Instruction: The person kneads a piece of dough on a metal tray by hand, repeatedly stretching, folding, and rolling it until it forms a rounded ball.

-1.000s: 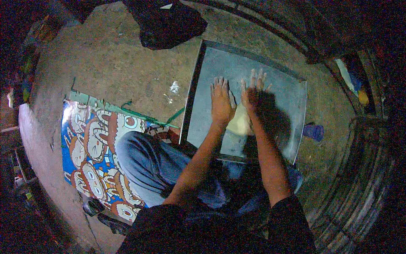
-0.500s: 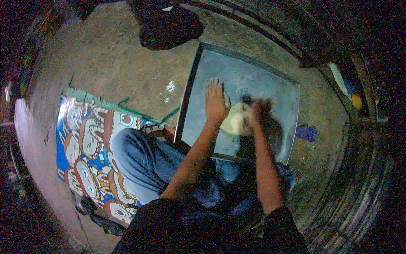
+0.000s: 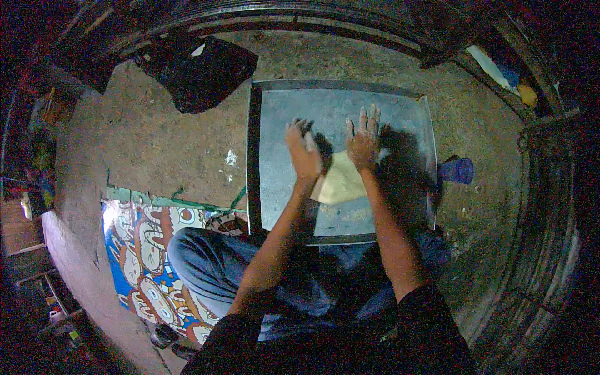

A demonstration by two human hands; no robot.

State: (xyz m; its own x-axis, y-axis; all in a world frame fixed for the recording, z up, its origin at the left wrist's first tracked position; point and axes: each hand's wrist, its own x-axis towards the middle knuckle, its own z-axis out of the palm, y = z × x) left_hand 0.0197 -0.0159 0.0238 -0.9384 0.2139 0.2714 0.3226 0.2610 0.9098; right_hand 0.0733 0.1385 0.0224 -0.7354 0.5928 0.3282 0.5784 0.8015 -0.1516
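Note:
A square metal tray [image 3: 281, 224] with a raised rim lies before me, holding a flat, pale yellow sheet like dough [image 3: 342, 184]. My left hand [image 3: 304, 151] is at the dough's left edge, slightly blurred, its fingers loosely bent and apart; whether it touches the tray is unclear. My right hand [image 3: 362, 141] is over the dough's upper right edge, open, fingers spread and pointing away from me, dusted white. Neither hand grips anything. Both forearms reach in from below, and dark shadows fall beside the hands.
A black bag [image 3: 206, 78] lies beyond the tray at upper left. A purple cup [image 3: 457, 170] sits right of the tray. A printed cartoon mat [image 3: 144, 250] is by my bent left leg, dark sandals [image 3: 164, 336] below it. Wooden framing and clutter border the floor.
The view has swung, so the tray appears more upright. My right hand, blurred over the dough earlier, is spread farther forward. My left hand's fingers are more bent. The dough's shape has changed.

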